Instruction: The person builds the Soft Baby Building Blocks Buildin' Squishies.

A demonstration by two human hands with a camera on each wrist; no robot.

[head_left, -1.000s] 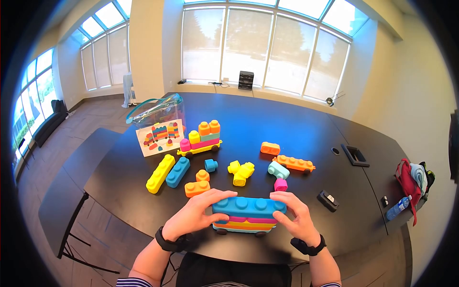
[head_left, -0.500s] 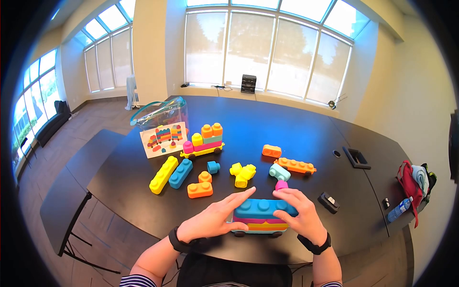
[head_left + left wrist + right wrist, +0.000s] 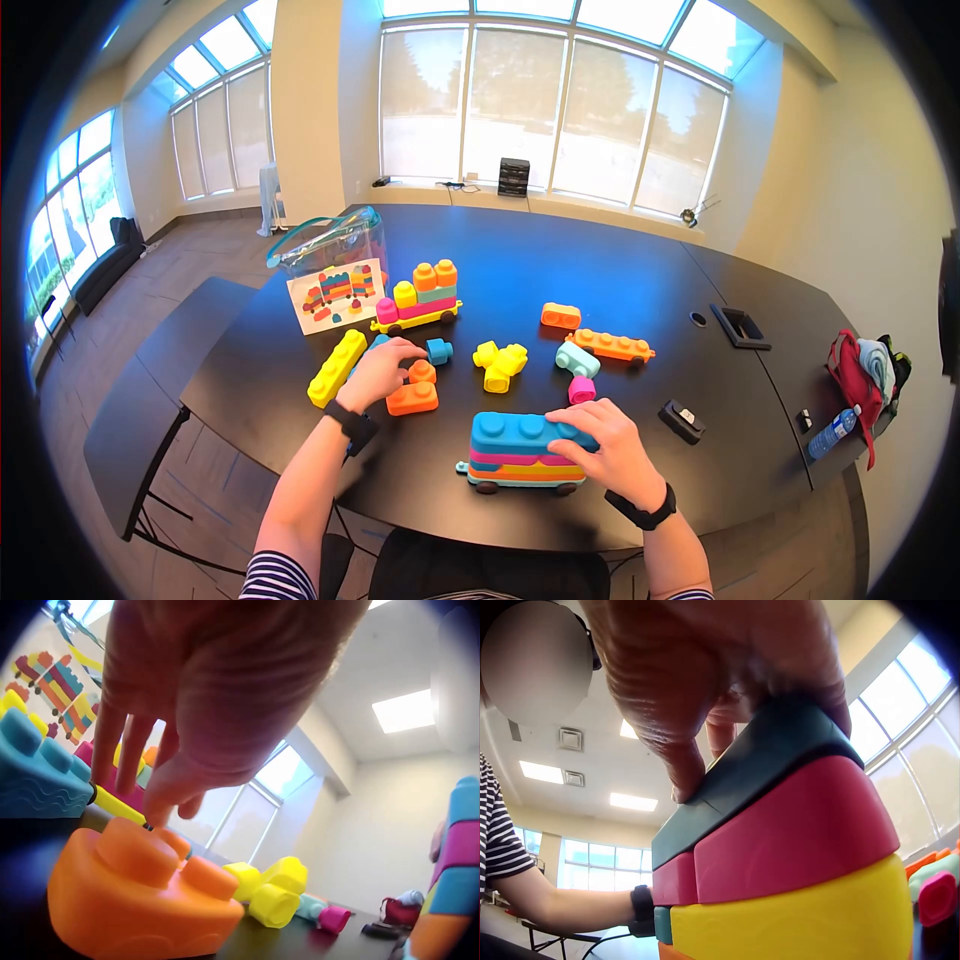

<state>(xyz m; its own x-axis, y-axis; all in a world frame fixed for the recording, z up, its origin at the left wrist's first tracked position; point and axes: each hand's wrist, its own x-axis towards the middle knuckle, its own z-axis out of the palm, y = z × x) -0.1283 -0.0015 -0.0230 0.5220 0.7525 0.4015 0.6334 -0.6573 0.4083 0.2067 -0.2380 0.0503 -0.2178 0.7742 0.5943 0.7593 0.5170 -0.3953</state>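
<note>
In front of the person stands a wheeled block wagon (image 3: pixel 525 467) stacked with pink, blue, yellow and orange layers under a long blue block (image 3: pixel 515 430). The right hand (image 3: pixel 610 450) holds the right end of that top block, its thumb on the near side and fingers over the far side. The left hand (image 3: pixel 380 372) reaches over the loose blocks at left, fingers pointing down and holding nothing. Below it lie a two-stud orange block (image 3: pixel 142 900) and a small orange block (image 3: pixel 422 371). A long blue block beyond is partly hidden by this hand.
A long yellow block (image 3: pixel 338 368) lies farthest left. Yellow blocks (image 3: pixel 499 366), a pale teal block (image 3: pixel 577 360), a pink block (image 3: pixel 582 390) and an orange wheeled base (image 3: pixel 612 346) lie ahead. A second wagon (image 3: pixel 417 300) stands by a picture card (image 3: pixel 337 297) and clear bag (image 3: pixel 340 240).
Both hands were at the wagon's top block. The left hand has let go and moved forward and left over the loose blocks, while the right hand stays at the wagon's right end.
</note>
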